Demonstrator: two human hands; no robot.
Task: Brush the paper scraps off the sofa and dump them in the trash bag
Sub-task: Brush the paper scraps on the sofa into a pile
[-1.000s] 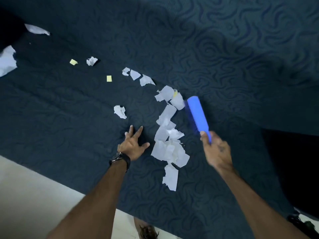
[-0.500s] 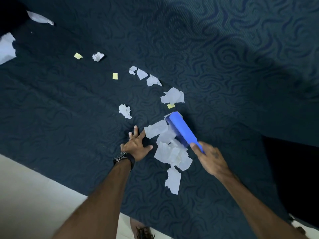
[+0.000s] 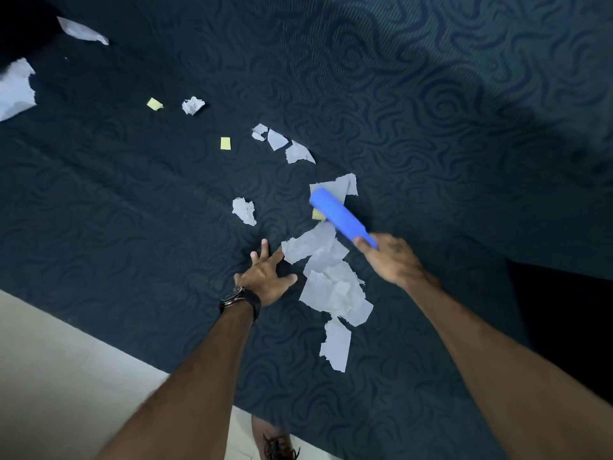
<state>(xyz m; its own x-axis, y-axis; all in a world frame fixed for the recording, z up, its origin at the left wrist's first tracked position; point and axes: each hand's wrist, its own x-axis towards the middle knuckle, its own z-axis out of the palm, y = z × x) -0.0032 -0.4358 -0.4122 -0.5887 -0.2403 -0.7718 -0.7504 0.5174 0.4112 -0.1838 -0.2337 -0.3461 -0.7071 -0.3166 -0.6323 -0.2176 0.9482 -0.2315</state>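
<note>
Your right hand (image 3: 393, 258) curls its fingers round the handle of a blue brush (image 3: 340, 217), whose long axis runs from your grip up and to the left, its far end resting against a torn white scrap (image 3: 341, 184) and a small yellow piece (image 3: 317, 214). Your left hand (image 3: 265, 277), a dark wristwatch (image 3: 239, 301) on its wrist, lies flat on the dark blue patterned sofa (image 3: 431, 127) with fingers spread wide, fingertips just beside a heap of white paper scraps (image 3: 331, 280) gathered between your hands. A crumpled white scrap (image 3: 244, 210) lies apart to the left. More scraps trail away up and left: three white pieces (image 3: 285, 144), two yellow squares (image 3: 225, 143), a crumpled ball (image 3: 192, 105) and larger sheets (image 3: 15, 89) at the edge. Pale floor (image 3: 49, 376) shows lower left. No container is in view.
</note>
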